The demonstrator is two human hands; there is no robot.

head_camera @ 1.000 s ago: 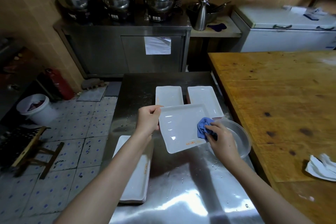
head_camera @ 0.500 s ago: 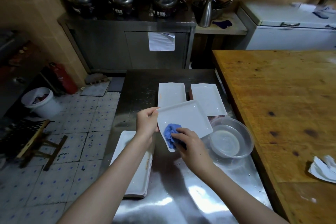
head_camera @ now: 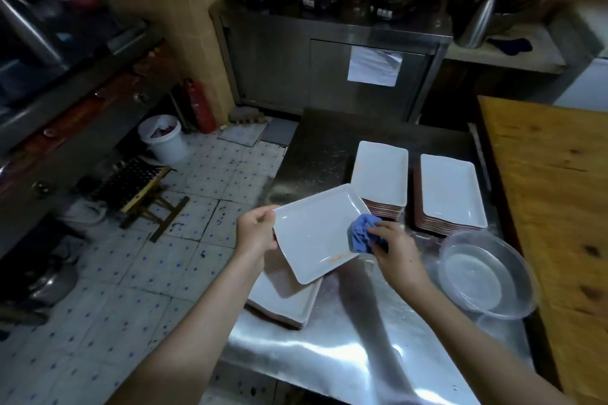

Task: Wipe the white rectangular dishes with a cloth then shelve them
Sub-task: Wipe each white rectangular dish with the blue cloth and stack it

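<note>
Left fingers point(head_camera: 260, 213) grip dish point(head_camera: 312, 235), right fingers point(head_camera: 383, 229) clutch cloth point(head_camera: 361, 235) over steel table point(head_camera: 329, 355) beside tiled floor point(head_camera: 131, 273).

Held dish point(head_camera: 316, 233): white, rectangular, glossy, raised rim; tilted, lifted off counter, left edge gripped by left hand point(head_camera: 255, 233). Orange smear near its lower edge.
Cloth point(head_camera: 360, 237): blue, bunched; pinched in right hand point(head_camera: 394, 250), pressed on dish's right edge.
Near stack point(head_camera: 289, 306): white dishes, partly under held dish, on steel counter point(head_camera: 329, 355).
Far-left stack point(head_camera: 381, 171), far-right stack point(head_camera: 452, 191): side by side, brownish edges showing.
</note>
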